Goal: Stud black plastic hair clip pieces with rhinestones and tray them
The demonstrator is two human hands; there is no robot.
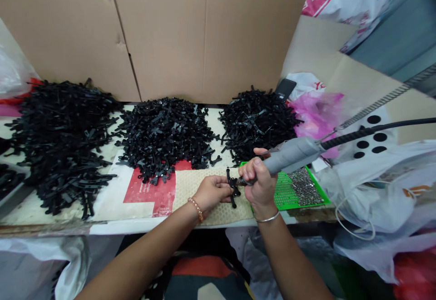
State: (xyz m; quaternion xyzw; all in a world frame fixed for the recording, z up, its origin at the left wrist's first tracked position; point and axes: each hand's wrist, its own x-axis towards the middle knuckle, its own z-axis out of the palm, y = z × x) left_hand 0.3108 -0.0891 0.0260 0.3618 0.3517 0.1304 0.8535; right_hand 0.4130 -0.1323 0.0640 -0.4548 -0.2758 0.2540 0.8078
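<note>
My left hand (215, 193) is closed on a small black plastic part (233, 186) with several arms, held over a beige textured mat (200, 179). My right hand (259, 179) wraps round a grey electric screwdriver (293, 154), which lies tilted with its tip toward the black part. Whether the tip touches the part I cannot tell. Beyond my right hand sits a bright green tray (281, 195) with many small metal screws (306, 186) heaped at its right side.
Piles of black plastic pieces lie at the left (64, 141), middle (166, 132) and right (257, 118). A cardboard sheet (170, 36) stands behind them. A coiled spring (388, 95) and black cable (381, 130) run right from the screwdriver. A phone (285, 89) and pink bag (318, 114) lie at the right.
</note>
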